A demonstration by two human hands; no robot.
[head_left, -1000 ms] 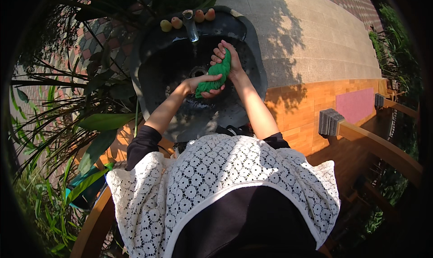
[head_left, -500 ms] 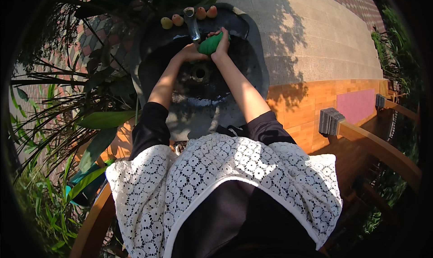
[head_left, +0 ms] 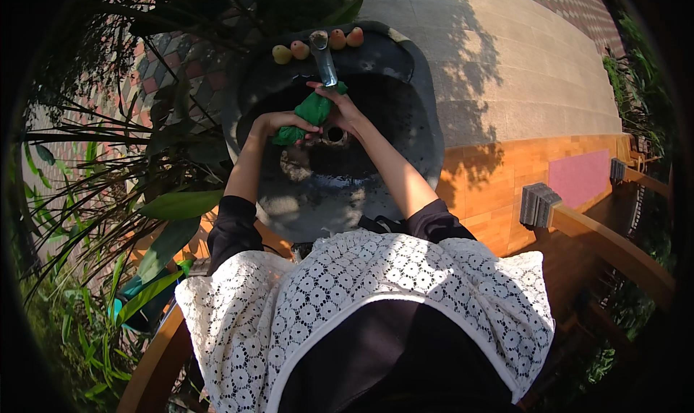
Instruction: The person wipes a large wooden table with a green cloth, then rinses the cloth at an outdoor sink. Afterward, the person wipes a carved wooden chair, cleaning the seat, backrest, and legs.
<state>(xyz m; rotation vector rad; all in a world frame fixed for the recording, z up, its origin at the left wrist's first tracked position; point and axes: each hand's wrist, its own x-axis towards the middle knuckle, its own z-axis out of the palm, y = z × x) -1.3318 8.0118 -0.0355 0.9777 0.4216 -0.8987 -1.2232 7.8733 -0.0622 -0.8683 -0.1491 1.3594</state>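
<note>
A crumpled green cloth (head_left: 313,110) is held between both hands over a dark stone sink (head_left: 426,124), just below the metal tap (head_left: 324,60). My left hand (head_left: 282,121) is closed round its lower left part, and a loose end hangs below that hand. My right hand (head_left: 343,111) grips the upper right part, its fingers partly hidden by the cloth. Close beside the right hand is the round drain hole (head_left: 335,134). Whether water runs from the tap I cannot tell.
Several yellow-and-red fruits (head_left: 299,49) sit on the sink's far rim, either side of the tap. Long-leaved plants (head_left: 181,204) crowd the left. Pale stone steps (head_left: 434,59) rise beyond, and a wooden railing with a grey post cap (head_left: 539,205) stands at right.
Both hands have come nearer to me and the left has shifted leftward. The cloth, a compact bundle before, now stretches diagonally between them. The view itself has shifted slightly.
</note>
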